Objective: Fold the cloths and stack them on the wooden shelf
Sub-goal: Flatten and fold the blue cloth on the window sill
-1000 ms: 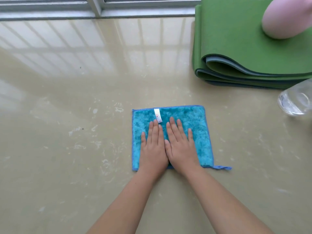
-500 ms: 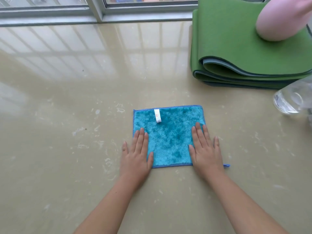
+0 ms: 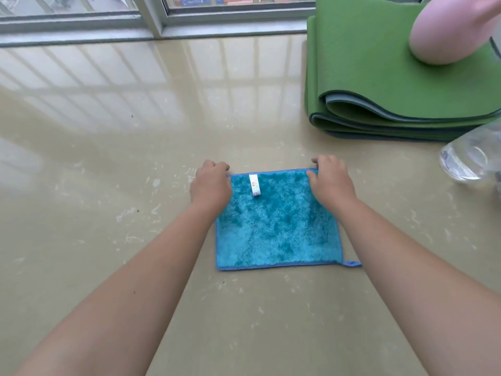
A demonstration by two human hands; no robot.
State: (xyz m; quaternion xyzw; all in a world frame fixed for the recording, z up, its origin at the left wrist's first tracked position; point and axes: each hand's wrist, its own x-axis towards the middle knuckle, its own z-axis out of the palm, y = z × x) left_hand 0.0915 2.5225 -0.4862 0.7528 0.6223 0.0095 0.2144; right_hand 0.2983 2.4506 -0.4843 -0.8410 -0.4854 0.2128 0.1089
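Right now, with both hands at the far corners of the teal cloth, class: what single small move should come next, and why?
Probably lift the far edge and draw it towards the near edge, folding the cloth in half. The left hand and right hand each pinch a far corner, and the cloth lies flat on the floor.

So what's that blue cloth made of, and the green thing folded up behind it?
The blue cloth looks like plush microfibre: fuzzy, slightly shiny pile, a stitched blue edge and a small white tag. The green thing looks like a foam or rubbery mat: matte, thick layers bending in soft curves, with a greyish underside. Which of the two I cannot tell.
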